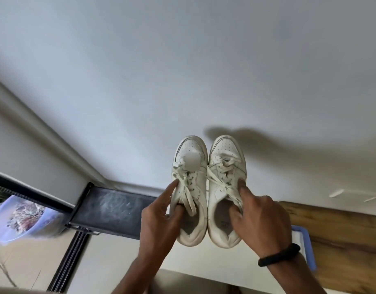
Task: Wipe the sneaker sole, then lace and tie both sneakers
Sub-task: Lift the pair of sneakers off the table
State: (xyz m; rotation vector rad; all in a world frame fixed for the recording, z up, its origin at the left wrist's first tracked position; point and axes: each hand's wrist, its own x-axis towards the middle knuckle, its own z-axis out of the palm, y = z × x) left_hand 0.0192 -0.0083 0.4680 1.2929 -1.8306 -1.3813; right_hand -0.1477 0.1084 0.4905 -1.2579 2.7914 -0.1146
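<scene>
White wall point(182, 60), wood panel point(342, 230) rt, black shelf point(110, 211) lt.

No text can be read. The insole point(220, 214) of the right sneaker point(217, 187) bears a small dark print, too blurred to make out.

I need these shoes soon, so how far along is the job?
Nearly done, it seems. Both look laced and tied: laces criss-cross and end in bows on the left-hand sneaker and the right-hand sneaker. In hand: the left hand and right hand each grip one by its opening, thumb inside. The soles face away, so the wipe cannot be confirmed. Left: probably only setting the pair down.
</scene>
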